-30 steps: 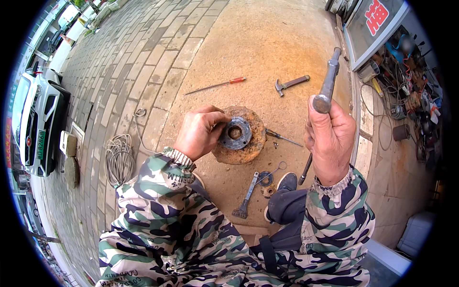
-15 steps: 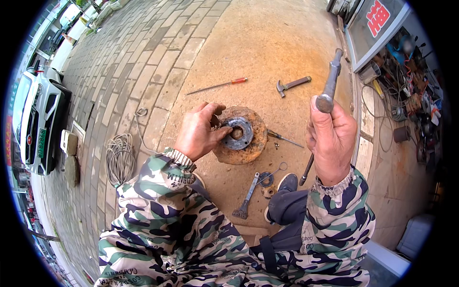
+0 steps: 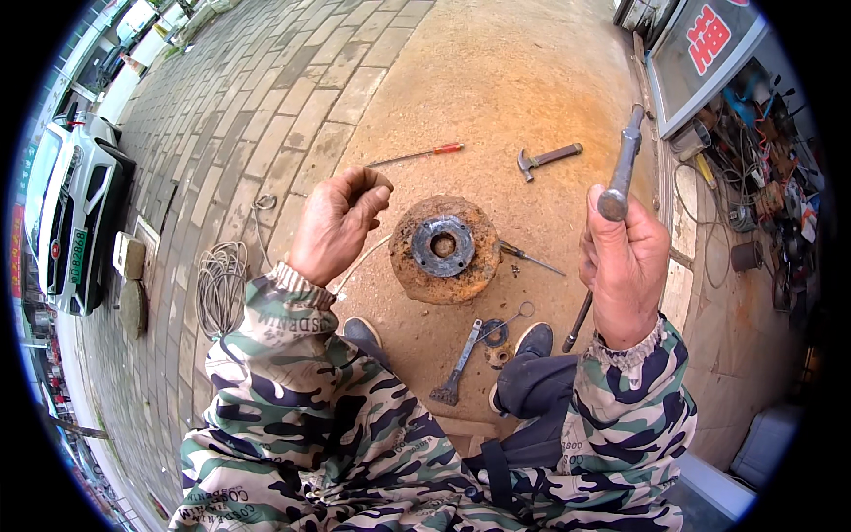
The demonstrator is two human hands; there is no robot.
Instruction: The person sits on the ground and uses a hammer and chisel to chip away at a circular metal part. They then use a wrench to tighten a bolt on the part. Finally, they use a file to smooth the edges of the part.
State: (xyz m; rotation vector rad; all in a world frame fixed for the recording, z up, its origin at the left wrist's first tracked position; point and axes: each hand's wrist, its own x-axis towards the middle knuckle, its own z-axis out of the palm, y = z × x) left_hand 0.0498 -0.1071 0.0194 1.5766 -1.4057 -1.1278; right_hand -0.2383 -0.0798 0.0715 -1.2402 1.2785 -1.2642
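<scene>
My right hand [image 3: 628, 275] is wrapped round the handle of a hammer [image 3: 624, 164], raised upright with its long grey head above the fist and the handle end below. My left hand [image 3: 335, 222] is apart from everything on the ground, left of a rusty round block [image 3: 403, 257]. Its fingers are curled with the thumb near them; whether something small is between them I cannot see. On the block lies a dark metal flange [image 3: 455, 262] with a central hole and small holes round it.
Beyond the block lie a red-handled screwdriver [image 3: 448, 149] and a claw hammer [image 3: 551, 158]. Right of it is a dark-handled screwdriver [image 3: 532, 257]. Nearer my shoes are a flat metal tool [image 3: 459, 359] and ring parts [image 3: 496, 333]. Coiled cable [image 3: 222, 288] lies left; a car [image 3: 80, 213] stands beyond.
My left hand has moved off the flange, up and to the left, and its fingers have curled in. The right hand with the hammer has shifted slightly down and right.
</scene>
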